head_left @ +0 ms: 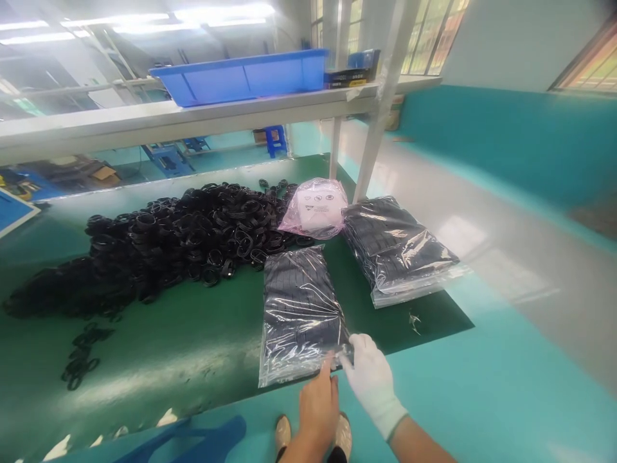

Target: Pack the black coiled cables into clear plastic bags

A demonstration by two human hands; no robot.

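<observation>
A gloved right hand (pixel 371 370) pinches the near right corner of a clear bag (pixel 303 308) of black pieces, while the bare left hand (pixel 318 399) sets an extended finger on its near edge, any grip there impossible to tell. The bag lies flat on the green-topped table (pixel 193 360), beyond the hands and mostly to their left, its long axis running near to far; the right hand is nearer the corner, the left nearer the middle of the edge. One such bag lies here; to its right are more filled bags (pixel 400 247), overlapping, their number unclear. Beyond sits one pinkish bag (pixel 315 209) with a white packet; to the left, one heap of black coils (pixel 193 238), too many to count, and one small loose cluster (pixel 81 354).
</observation>
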